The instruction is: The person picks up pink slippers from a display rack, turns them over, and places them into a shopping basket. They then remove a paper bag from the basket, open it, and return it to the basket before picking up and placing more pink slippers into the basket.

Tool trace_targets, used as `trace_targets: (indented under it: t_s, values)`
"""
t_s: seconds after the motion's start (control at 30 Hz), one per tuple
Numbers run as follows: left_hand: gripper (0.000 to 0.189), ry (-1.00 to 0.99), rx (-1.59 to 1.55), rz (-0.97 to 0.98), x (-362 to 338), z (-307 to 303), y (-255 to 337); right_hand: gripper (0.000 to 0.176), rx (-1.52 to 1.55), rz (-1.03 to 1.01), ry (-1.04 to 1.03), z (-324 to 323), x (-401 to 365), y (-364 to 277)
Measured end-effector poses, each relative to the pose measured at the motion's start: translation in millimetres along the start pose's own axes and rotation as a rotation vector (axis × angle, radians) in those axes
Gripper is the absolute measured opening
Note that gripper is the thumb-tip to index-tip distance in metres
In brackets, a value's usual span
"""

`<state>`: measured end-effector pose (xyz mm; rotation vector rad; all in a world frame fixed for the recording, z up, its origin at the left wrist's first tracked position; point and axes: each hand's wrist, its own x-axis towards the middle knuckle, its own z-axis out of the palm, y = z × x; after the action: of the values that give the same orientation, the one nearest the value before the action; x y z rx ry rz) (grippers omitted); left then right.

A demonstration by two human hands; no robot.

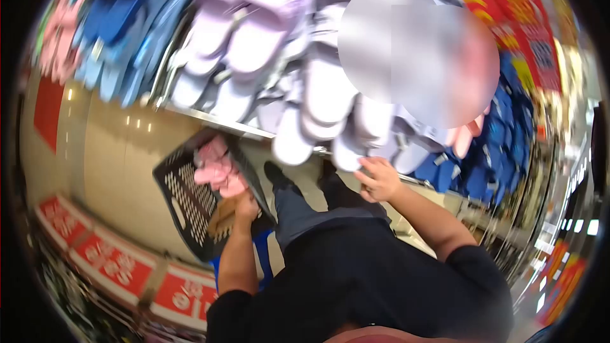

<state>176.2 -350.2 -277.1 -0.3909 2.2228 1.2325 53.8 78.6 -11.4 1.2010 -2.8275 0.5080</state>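
My left hand (246, 206) is closed at the lower end of the pink slippers (219, 166), inside a dark plastic basket (179, 206). Brown cardboard (222, 217) lies in the basket beside that hand. My right hand (380, 181) is raised at the front edge of the rack, its fingers apart and nothing seen in them. Its fingertips are just below the toe of a white slipper (347, 151); whether they touch is unclear. More white slippers (327, 89) and pale lilac slippers (254, 41) hang above, blurred by motion.
Blue slippers (121, 13) hang at the upper left, and dark blue ones (499, 146) at the right. Red signs (108, 257) line a lower-left shelf. A red banner (508, 6) hangs at the upper right. A round blur covers part of the rack.
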Motion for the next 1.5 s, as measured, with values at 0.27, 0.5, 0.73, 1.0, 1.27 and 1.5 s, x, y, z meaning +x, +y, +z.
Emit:
trace_targets:
  t_s: [0.27, 0.5, 0.73, 1.0, 1.27, 1.5]
  values:
    - [0.026, 0.140, 0.155, -0.102, -50.2, -8.6, 57.6, 0.083, 0.085, 0.024, -0.024, -17.8, -7.0, -4.1]
    - [0.023, 0.196, 0.036, -0.063, -105.1, -6.6, 140.1, 0.078, 0.492, 0.083, 0.050, -39.1, -10.3, 6.5]
    - [0.033, 0.132, -0.033, -0.110, -139.2, 1.4, 154.5, 0.044, 0.217, 0.426, 0.606, -173.8, -39.1, 103.7]
    - [0.030, 0.279, 0.095, -0.082, -139.9, -5.7, 171.4, 0.066, -0.413, 1.077, 0.466, -277.7, -50.2, 298.0]
    - [0.032, 0.213, -0.047, -0.131, -147.6, 14.4, 119.0, 0.074, -0.259, 1.225, 0.116, -268.7, -23.8, 381.9]
    - [0.044, 0.196, 0.078, -0.269, -185.6, 49.1, 130.6, 0.073, -0.316, 1.180, 0.275, -286.7, -20.5, 349.7]
